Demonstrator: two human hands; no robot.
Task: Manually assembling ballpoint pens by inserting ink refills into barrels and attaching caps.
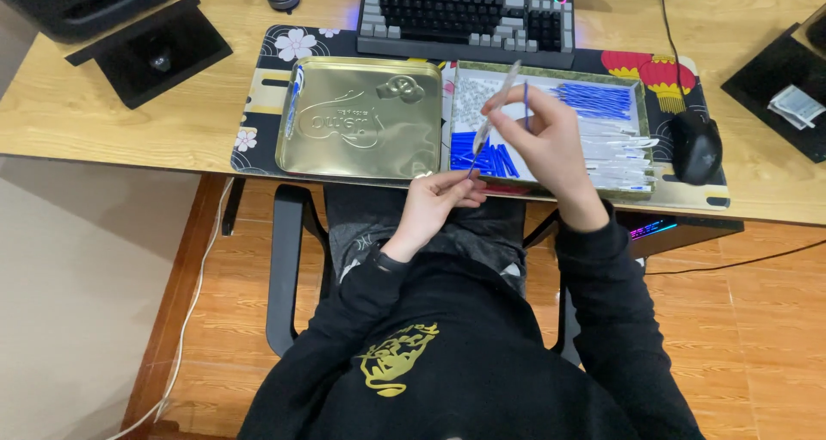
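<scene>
Pen barrel (497,106) held over the open tin tray (638,135), both hands pinching.

Right hand (544,143): fingers closed narrow round the clear barrel, which tilts up and away from the tray's near edge; a thin blue refill (526,111) sticks up from the same grip. Left hand (434,201): thumb and forefinger pinched tight at the barrel's lower tip, just off the tray's near-left corner, over the lap. Tray holds blue refills (602,99) at the far side, more blue parts (490,158) near-left, white barrels (621,152) along its right. Gold tin lid (361,117) lies touching the tray's left edge; mouse (695,146) just beside its right edge; keyboard (469,14) just beyond its far edge. Open room: bare desk (120,126) well left of the lid, and the gap between tray's near edge and torso where both hands work.
</scene>
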